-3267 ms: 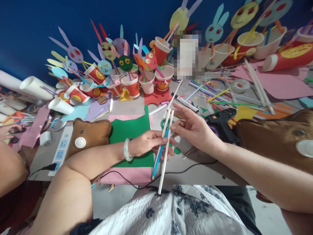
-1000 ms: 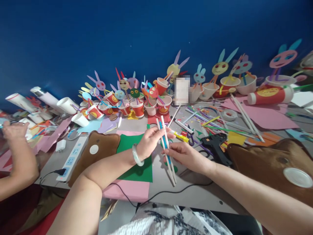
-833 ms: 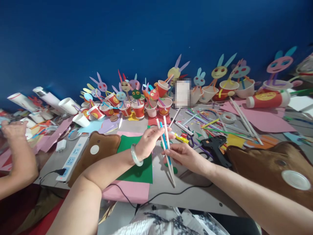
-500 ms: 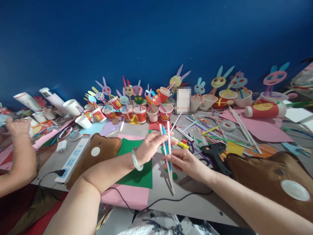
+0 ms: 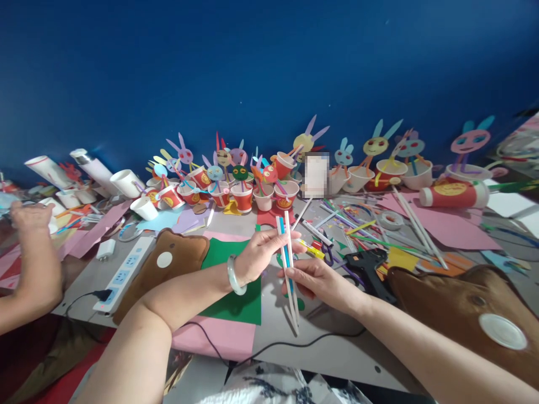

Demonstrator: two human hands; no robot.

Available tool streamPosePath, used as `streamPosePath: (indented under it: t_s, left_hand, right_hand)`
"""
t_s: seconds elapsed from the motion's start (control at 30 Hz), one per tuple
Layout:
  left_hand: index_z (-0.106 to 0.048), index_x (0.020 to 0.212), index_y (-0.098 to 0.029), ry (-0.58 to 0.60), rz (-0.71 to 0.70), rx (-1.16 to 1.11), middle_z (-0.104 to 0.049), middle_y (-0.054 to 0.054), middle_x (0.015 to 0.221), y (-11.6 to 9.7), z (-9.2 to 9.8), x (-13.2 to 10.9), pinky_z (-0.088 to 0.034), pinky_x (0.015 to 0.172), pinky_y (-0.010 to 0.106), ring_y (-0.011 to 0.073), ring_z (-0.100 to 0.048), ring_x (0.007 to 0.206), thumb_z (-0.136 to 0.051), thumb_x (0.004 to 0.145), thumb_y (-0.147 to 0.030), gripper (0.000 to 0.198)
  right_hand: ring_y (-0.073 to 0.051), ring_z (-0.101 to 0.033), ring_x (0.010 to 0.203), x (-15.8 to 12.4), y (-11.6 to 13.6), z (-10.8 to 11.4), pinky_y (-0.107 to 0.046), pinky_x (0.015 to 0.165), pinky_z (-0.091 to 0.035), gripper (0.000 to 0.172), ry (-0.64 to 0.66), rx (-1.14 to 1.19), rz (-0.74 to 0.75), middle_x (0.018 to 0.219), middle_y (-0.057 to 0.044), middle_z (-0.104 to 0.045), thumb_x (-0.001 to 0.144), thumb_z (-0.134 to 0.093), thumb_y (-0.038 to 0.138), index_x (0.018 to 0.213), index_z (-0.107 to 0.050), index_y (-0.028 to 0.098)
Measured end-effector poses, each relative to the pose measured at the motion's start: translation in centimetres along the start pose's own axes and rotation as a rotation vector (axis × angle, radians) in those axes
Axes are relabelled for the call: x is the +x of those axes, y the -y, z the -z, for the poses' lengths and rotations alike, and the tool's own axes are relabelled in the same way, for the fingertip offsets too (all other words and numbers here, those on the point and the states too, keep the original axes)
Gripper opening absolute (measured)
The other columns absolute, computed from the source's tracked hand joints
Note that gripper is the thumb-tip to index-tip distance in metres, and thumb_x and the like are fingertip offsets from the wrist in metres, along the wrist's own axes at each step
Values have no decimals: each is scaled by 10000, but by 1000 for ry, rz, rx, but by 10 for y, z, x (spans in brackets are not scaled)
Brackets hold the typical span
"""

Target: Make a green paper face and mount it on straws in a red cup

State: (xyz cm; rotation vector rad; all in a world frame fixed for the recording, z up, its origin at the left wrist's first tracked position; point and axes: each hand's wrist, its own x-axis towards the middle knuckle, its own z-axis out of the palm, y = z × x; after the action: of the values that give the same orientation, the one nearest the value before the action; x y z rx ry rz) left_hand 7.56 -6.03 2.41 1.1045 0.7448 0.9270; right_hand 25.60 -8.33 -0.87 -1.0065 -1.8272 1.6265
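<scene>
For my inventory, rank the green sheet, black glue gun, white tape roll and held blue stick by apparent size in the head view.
1. Green sheet
2. Black glue gun
3. White tape roll
Unranked: blue stick, partly covered.

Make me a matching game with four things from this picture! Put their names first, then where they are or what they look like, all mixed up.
Things:
1. White sticks
2. Glue gun
3. Power strip
4. Green paper sheet

Places and looks:
A. Has a black plug in it
B. Lies on top of pink paper
C. Held in the left hand and the right hand
D. Mostly black, lying on the table

Right pairs: 1-C, 2-D, 3-A, 4-B
</scene>
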Motion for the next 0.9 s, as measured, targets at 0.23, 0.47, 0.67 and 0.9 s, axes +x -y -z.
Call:
streamPosePath:
  t_s: [0.23, 0.47, 0.67, 0.9]
  left_hand:
    - [-724, 1106, -129, -25, -10, -46, -775, 124, 935, 0, 1, 1, -526, 853, 341, 242, -722, 913, -708, 796, -552, 525]
    - [-710, 977, -121, -27, 10, -85, -769, 123, 866, 2, 1, 2, -530, 802, 318, 244, -732, 885, -716, 800, -533, 448]
    - [-722, 979, -118, -19, 2, -84, -770, 112, 855, 5, -3, 0, -528, 811, 310, 229, -731, 852, -718, 797, -525, 446]
    - [-722, 1056, -115, 10, 13, -54, -773, 121, 906, 7, -3, -2, -528, 853, 327, 238, -726, 890, -687, 828, -517, 464]
  right_hand:
    - [-67, -411, 428, -2, 7, -3, -222, 390, -253, 495, 121, 113, -150, 777, -61, -742, 855, -600, 632, 900, -748, 162]
    - [-52, -405, 416, -2, 7, -3, -203, 383, -254, 516, 144, 120, -171, 687, -38, -704, 848, -605, 635, 900, -750, 143]
    - [-58, -466, 457, -1, 6, -2, -207, 419, -327, 502, 103, 142, -99, 854, -82, -762, 901, -549, 619, 884, -721, 148]
    - [-53, -454, 436, -1, 4, -4, -203, 401, -353, 512, 85, 149, -76, 835, -75, -764, 906, -547, 615, 924, -739, 140]
